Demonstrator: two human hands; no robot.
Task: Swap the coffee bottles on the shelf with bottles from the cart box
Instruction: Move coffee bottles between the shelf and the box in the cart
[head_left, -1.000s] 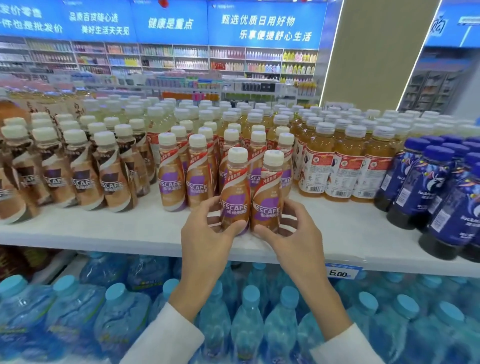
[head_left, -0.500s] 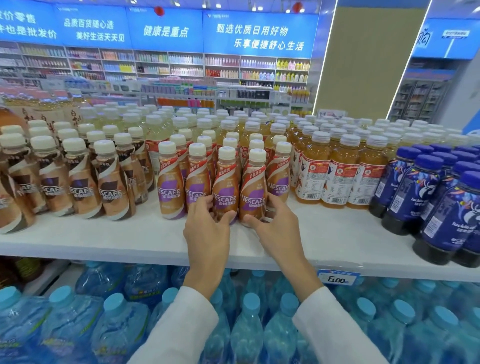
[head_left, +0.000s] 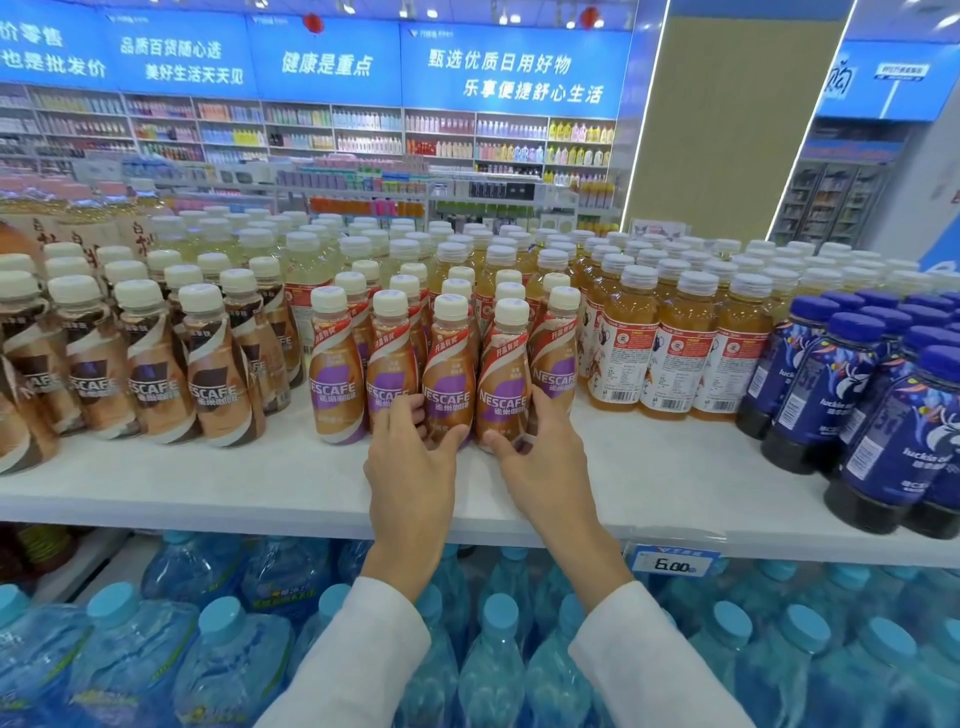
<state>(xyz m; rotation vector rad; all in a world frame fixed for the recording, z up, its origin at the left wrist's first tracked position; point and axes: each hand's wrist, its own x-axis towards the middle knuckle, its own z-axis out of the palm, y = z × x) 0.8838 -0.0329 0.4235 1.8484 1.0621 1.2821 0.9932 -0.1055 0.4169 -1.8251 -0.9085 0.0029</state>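
Purple-labelled Nescafe coffee bottles with white caps stand in rows on the white shelf (head_left: 208, 483). My left hand (head_left: 415, 457) wraps the base of one front bottle (head_left: 449, 374). My right hand (head_left: 540, 452) grips the base of the bottle beside it (head_left: 506, 384). Both bottles stand upright on the shelf, level with the front row. More purple-labelled bottles (head_left: 337, 374) stand to the left and behind. The cart box is out of view.
Brown-labelled Nescafe bottles (head_left: 218, 374) fill the shelf's left. Amber tea bottles (head_left: 675, 348) and dark blue-capped bottles (head_left: 883, 395) stand to the right. Large water bottles (head_left: 234, 660) fill the lower shelf. A 6.00 price tag (head_left: 672, 564) hangs on the shelf edge.
Both hands have pushed the two bottles back from the shelf's front edge into line with the front row. The view has pulled back and tilted up slightly.
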